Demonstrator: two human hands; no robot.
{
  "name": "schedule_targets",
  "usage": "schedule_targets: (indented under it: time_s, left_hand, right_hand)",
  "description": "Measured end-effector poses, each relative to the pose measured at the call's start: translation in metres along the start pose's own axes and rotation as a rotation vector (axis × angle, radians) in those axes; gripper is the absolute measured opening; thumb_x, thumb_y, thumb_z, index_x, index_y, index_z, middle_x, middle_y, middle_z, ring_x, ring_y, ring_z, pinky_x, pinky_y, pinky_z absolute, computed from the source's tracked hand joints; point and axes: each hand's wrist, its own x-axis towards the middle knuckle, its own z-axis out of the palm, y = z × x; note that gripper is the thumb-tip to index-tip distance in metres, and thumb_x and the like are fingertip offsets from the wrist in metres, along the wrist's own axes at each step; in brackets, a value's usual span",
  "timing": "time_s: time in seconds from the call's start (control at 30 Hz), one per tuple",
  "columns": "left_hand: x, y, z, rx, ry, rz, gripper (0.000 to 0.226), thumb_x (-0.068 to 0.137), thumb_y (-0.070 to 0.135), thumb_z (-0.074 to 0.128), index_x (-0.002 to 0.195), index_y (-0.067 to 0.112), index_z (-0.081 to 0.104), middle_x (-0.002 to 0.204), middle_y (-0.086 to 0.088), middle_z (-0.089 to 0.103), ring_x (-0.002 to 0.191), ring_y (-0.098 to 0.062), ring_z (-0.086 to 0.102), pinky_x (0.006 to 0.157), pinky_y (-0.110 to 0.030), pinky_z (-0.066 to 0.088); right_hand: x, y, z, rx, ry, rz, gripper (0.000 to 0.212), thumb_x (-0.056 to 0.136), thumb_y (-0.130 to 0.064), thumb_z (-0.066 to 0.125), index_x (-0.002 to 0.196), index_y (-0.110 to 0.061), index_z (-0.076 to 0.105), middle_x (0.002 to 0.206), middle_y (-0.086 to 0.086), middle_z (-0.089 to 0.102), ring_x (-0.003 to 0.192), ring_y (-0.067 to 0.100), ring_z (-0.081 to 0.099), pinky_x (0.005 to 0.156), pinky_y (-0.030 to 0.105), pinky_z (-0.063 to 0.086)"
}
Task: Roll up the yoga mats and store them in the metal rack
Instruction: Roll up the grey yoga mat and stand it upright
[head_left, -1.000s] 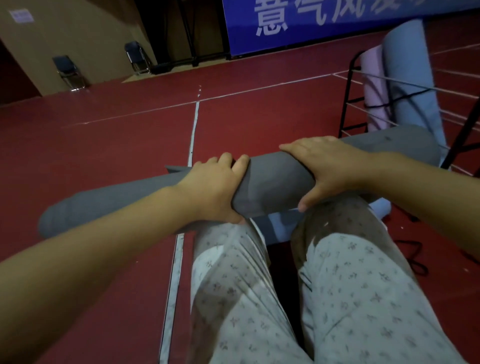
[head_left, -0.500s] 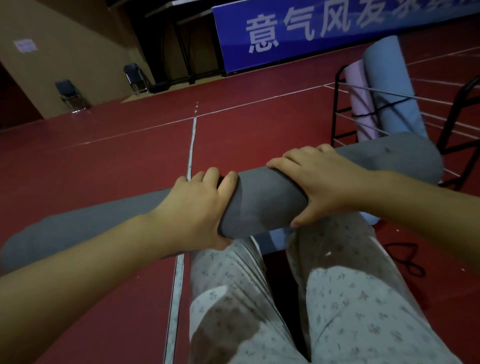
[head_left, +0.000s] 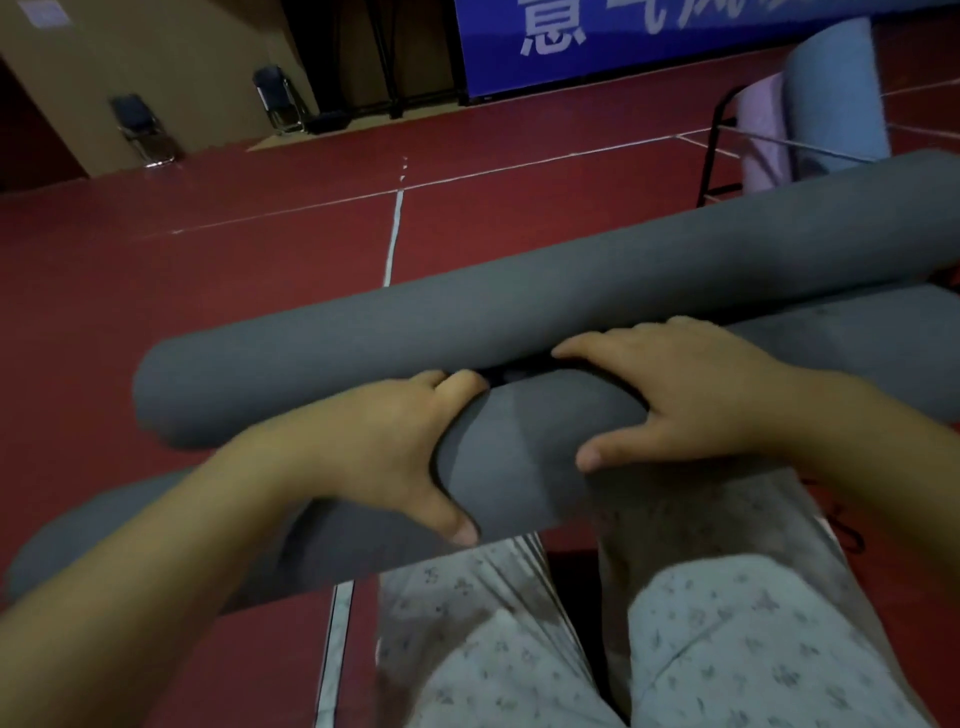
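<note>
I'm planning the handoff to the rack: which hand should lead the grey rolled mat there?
Probably the right hand: it grips the grey rolled yoga mat on the side nearer the black metal rack. The left hand grips farther away.

A dark red floor fills most of the frame, crossed by thin white lines that meet near the upper middle. At upper left, two folding chairs stand where the red floor meets a tan strip along the wall. At upper right a black metal rack stands on the floor, with a pink roll and a blue roll upright in it. A dark cord lies on the floor at the right edge.
</note>
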Motion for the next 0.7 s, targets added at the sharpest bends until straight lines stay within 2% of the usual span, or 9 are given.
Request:
schedule_targets:
  time_s: [0.07,0.17,0.23,0.3,0.4,0.47,0.5,0.6,0.7]
  left_hand:
    - [0.011,-0.013,-0.011,-0.156,-0.087,0.0,0.093,0.049,0.066,0.082,0.125,0.039,0.035,0.117,0.022,0.049,0.101,0.002,0.054,0.086,-0.023,0.048]
    - [0.024,-0.033,-0.02,-0.375,-0.215,-0.027,0.088,0.046,0.06,0.087,0.12,0.044,0.042,0.115,0.024,0.056,0.103,0.003,0.058,0.087,-0.026,0.052]
    - [0.032,-0.043,-0.025,-0.439,-0.284,-0.042,0.086,0.046,0.057,0.088,0.12,0.044,0.046,0.117,0.021,0.059,0.104,0.0,0.06,0.089,-0.032,0.053]
    - [0.04,-0.052,-0.027,-0.531,-0.35,-0.065,0.084,0.048,0.049,0.089,0.121,0.04,0.049,0.118,0.015,0.062,0.105,-0.007,0.063,0.089,-0.037,0.054]
    - [0.05,-0.062,-0.032,-0.643,-0.439,-0.094,0.083,0.053,0.036,0.088,0.127,0.031,0.049,0.121,0.005,0.063,0.106,-0.016,0.065,0.089,-0.043,0.054]
    - [0.057,-0.066,-0.037,-0.666,-0.484,-0.108,0.084,0.055,0.034,0.086,0.13,0.028,0.048,0.123,0.001,0.063,0.108,-0.019,0.064,0.092,-0.047,0.052]
    - [0.059,-0.066,-0.039,-0.651,-0.494,-0.112,0.085,0.056,0.036,0.085,0.131,0.029,0.047,0.124,0.001,0.063,0.109,-0.02,0.064,0.093,-0.048,0.051]
    - [0.055,-0.061,-0.049,-0.481,-0.409,-0.132,0.085,0.055,0.052,0.083,0.131,0.034,0.049,0.126,0.007,0.061,0.109,-0.013,0.062,0.096,-0.039,0.05]
    - [0.035,-0.043,-0.062,-0.131,-0.115,-0.147,0.075,0.065,0.056,0.079,0.131,0.033,0.052,0.127,0.012,0.057,0.109,-0.008,0.055,0.092,-0.025,0.044]
  right_hand:
    - [0.01,0.006,-0.003,0.073,0.04,-0.004,0.096,0.058,-0.094,0.024,0.134,-0.037,0.04,0.128,-0.015,0.054,0.111,0.009,0.053,0.089,0.031,0.044]
    - [0.019,0.011,-0.006,0.108,0.127,0.005,0.082,0.064,-0.091,0.032,0.115,-0.032,0.058,0.109,-0.013,0.06,0.098,0.01,0.057,0.078,0.03,0.045]
    - [0.021,0.008,-0.004,0.094,0.215,0.015,0.077,0.068,-0.087,0.03,0.108,-0.029,0.061,0.104,-0.012,0.062,0.094,0.011,0.058,0.075,0.028,0.042]
    - [0.018,0.004,0.003,0.101,0.268,0.027,0.075,0.074,-0.081,0.029,0.111,-0.025,0.062,0.108,-0.008,0.062,0.099,0.015,0.059,0.081,0.033,0.043]
    - [0.01,0.002,0.011,0.069,0.273,0.05,0.092,0.066,-0.089,0.031,0.129,-0.025,0.053,0.127,-0.005,0.056,0.117,0.018,0.052,0.099,0.039,0.036]
    - [0.008,0.0,0.009,0.011,0.128,0.051,0.107,0.057,-0.091,0.041,0.144,-0.029,0.032,0.144,-0.008,0.036,0.132,0.013,0.033,0.113,0.037,0.017]
    - [0.009,0.0,0.007,-0.006,0.062,0.054,0.11,0.056,-0.089,0.048,0.146,-0.031,0.024,0.145,-0.011,0.028,0.134,0.01,0.025,0.114,0.034,0.01]
    - [0.019,0.002,-0.004,-0.011,0.014,0.051,0.102,0.056,-0.082,0.061,0.139,-0.034,0.025,0.134,-0.013,0.032,0.125,0.011,0.029,0.107,0.032,0.018]
    - [0.028,0.007,-0.011,0.039,0.01,0.05,0.092,0.055,-0.081,0.064,0.128,-0.035,0.035,0.121,-0.011,0.043,0.114,0.014,0.04,0.1,0.037,0.029]
